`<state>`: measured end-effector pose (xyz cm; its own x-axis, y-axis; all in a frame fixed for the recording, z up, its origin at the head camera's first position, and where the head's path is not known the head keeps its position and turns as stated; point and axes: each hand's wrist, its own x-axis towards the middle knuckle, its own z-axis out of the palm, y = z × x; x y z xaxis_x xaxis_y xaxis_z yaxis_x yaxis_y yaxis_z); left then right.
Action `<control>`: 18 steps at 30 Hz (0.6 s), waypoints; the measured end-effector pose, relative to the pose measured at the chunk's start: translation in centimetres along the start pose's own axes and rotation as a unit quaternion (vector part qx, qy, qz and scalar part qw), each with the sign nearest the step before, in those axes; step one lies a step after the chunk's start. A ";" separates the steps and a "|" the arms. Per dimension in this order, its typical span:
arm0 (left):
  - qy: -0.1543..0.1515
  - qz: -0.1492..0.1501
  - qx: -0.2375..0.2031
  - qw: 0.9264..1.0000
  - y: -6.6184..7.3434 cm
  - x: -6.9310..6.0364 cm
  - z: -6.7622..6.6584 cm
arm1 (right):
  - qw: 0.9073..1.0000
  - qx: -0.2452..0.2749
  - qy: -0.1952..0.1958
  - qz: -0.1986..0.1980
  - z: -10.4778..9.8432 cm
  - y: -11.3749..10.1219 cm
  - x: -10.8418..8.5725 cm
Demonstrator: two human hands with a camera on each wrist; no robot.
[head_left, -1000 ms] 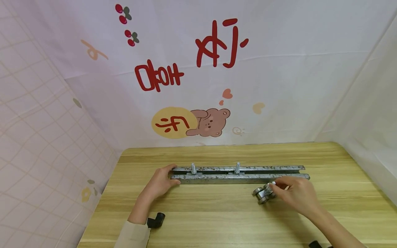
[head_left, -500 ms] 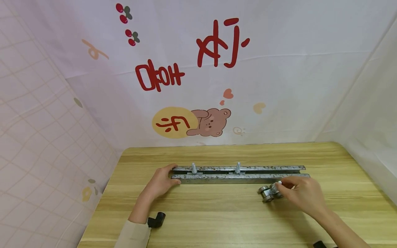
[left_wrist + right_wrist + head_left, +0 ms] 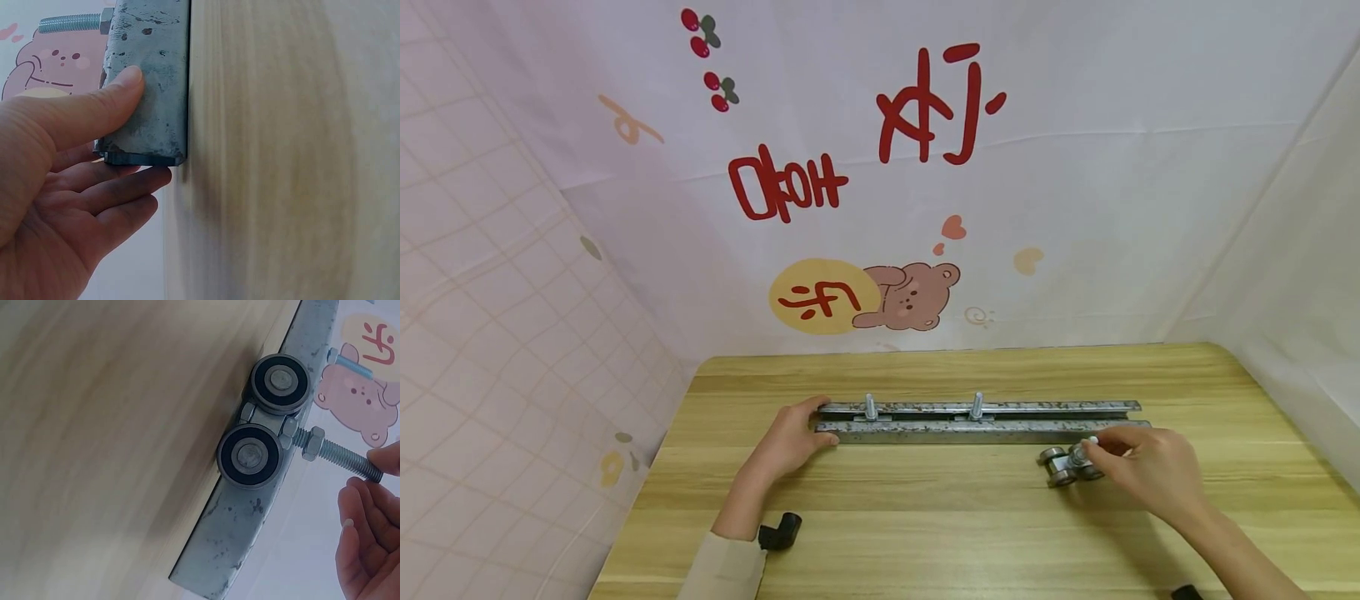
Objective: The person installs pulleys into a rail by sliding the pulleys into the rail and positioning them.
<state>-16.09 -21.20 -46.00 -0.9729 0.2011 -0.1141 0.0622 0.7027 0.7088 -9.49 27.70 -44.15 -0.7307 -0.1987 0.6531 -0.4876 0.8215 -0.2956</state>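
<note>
A long grey metal channel rail [image 3: 910,436] lies across the table, its slot facing up. My left hand [image 3: 786,440] grips its left end, thumb [image 3: 122,94] on the front face, with some fingers past the end. Two bolts stand up out of the slot, a left bolt [image 3: 870,407] and a middle bolt [image 3: 977,406]. In front of the rail's right part, my right hand [image 3: 1153,471] pinches the threaded stud [image 3: 350,457] of a wheeled roller trolley [image 3: 1062,468]. Its wheels [image 3: 250,456] show dark seals in the right wrist view; a nut [image 3: 313,444] sits on the stud.
The wooden table [image 3: 910,533] carries the rail, set back toward a printed white cloth [image 3: 1075,208] behind. Another patterned cloth [image 3: 512,333] hangs at the left. A black piece [image 3: 780,532] sits beside the left wrist, and a second dark piece [image 3: 1186,592] near the right forearm.
My right hand has carried the roller trolley to the right along the front of the rail, toward its right end. The left hand keeps its grip on the rail.
</note>
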 end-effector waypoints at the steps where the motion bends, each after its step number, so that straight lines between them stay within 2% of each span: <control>1: 0.000 0.001 0.001 1.000 0.0 0.0 0.0 | 1.000 0.000 0.000 0.001 -0.1 0.1 0.0; 13: 0.003 0.007 0.004 1.000 -0.1 0.1 0.1 | 0.999 -0.017 -0.001 0.038 -1.3 1.5 -0.5; 18: 0.004 0.010 0.003 1.000 0.0 0.0 0.1 | 0.997 -0.026 -0.012 0.068 -1.7 2.1 -0.8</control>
<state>-16.09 -21.13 -46.11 -0.9731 0.2103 -0.0944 0.0832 0.7025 0.7068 -9.11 30.53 -44.10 -0.8003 -0.0964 0.5918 -0.3583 0.8682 -0.3433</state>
